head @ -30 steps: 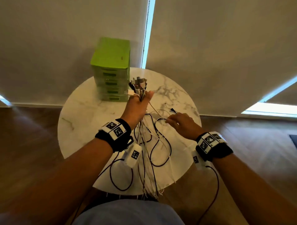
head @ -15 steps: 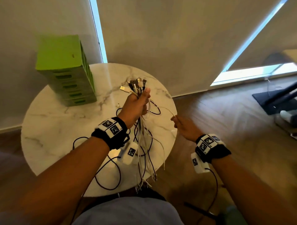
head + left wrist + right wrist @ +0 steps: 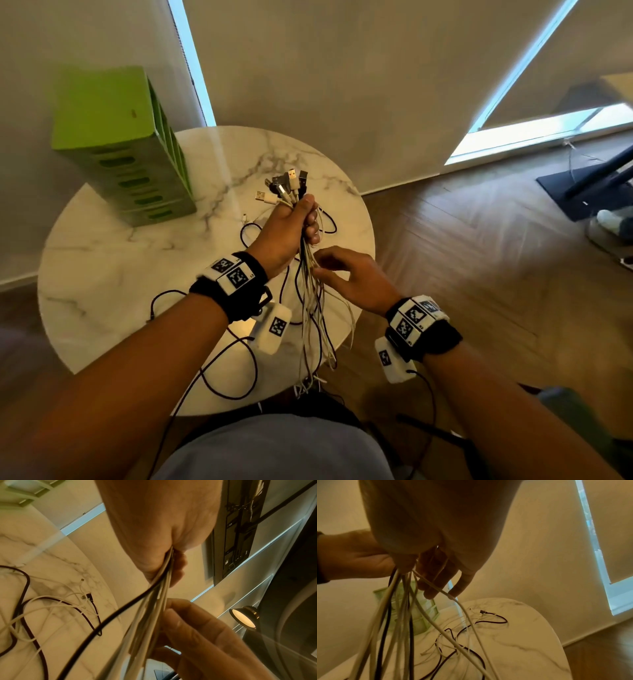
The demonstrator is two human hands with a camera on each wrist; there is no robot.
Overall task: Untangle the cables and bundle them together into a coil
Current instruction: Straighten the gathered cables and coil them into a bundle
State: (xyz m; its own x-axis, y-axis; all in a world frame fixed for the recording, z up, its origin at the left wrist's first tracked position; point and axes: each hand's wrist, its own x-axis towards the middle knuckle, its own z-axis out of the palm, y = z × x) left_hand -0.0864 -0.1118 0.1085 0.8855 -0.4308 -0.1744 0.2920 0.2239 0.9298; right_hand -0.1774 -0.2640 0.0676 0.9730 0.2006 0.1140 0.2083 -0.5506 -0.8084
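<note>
My left hand (image 3: pixel 301 222) grips a bundle of white and black cables (image 3: pixel 310 308) in a fist above the round marble table (image 3: pixel 102 274). USB plugs (image 3: pixel 287 183) stick up out of the fist, and the strands hang down past the table's near edge. Just below the fist, my right hand (image 3: pixel 325 265) touches the hanging strands with relaxed fingers. One white cable (image 3: pixel 436 588) lies across those fingers (image 3: pixel 460 585). The left wrist view shows the right hand (image 3: pixel 173 615) against the bundle (image 3: pixel 154 608). A few loose cables (image 3: pixel 60 608) (image 3: pixel 471 628) lie on the table.
A green drawer unit (image 3: pixel 130 150) stands at the table's back left. A black stand base (image 3: pixel 582 192) sits on the wooden floor at the right. Black wrist-camera leads (image 3: pixel 233 377) loop over the table's near edge. A wall is close behind the table.
My right hand has come in from the table's right edge to the strands under the left fist. The left hand still grips the bundle. My head has turned, shifting the view.
</note>
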